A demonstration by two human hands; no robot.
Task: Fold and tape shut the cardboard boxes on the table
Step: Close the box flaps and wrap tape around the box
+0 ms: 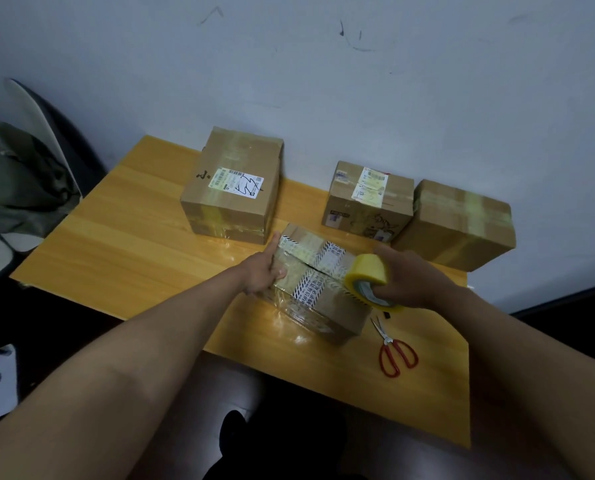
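Pale, scuffed wall [323, 64] backs a yellow wooden table [116, 258] on which four cardboard boxes sit. At the table's middle, the near box [320, 296] lies between the person's two hands; its top flaps are closed and crossed by printed black-and-white tape and clear tape. The left hand [265, 268] rests against the box's 9 o'clock side, index finger stretched straight along the edge and thumb pressed on the top surface. The right hand [413, 282] sits at the box's 3 o'clock corner, fingers curled through the core of a yellow tape roll [367, 275], which touches the box top there. Red-handled scissors [394, 351] lie on the table at 5 o'clock from the near box, just beside it, blades closed and pointing away from the person. Toward 11 o'clock stands a tall labelled box [233, 188], taped over. At 1 o'clock a smaller labelled box [368, 202] stands just beside a plain taped box [458, 226] at 2 o'clock. A chair with a dark garment [15, 178] stands at far 9 o'clock.
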